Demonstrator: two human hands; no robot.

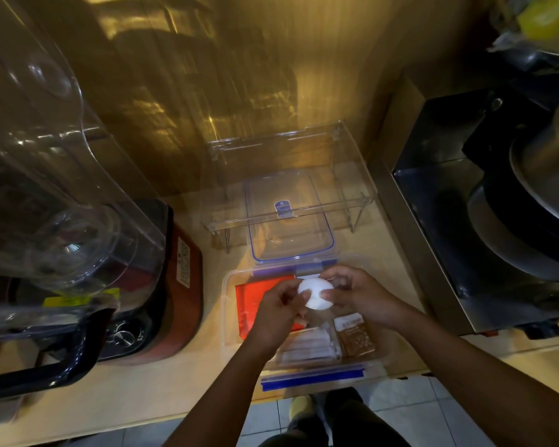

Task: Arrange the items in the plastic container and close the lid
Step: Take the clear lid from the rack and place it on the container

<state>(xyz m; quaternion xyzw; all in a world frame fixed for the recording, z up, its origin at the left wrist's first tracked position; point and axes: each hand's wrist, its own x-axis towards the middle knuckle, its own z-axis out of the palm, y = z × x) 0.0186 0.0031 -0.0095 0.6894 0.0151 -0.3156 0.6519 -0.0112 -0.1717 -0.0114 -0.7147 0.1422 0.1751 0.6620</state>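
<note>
A clear plastic container point(227, 304) with blue clips sits open near the counter's front edge. Inside lie a red packet point(250, 296), white stick sachets point(307, 346) and a brown packet point(357, 338). Above the container I hold a round white object point(315, 293) between both hands. My left hand point(278, 312) pinches its left side and my right hand point(352, 293) grips its right side. The clear lid point(291, 217) with a blue seal lies flat just behind the container.
A clear acrylic riser shelf point(352, 162) stands over the lid at the back. A red blender base point(175, 285) with a clear jug point(62, 195) fills the left. A steel appliance point(465, 221) with pots stands on the right. Tiled floor lies below the counter edge.
</note>
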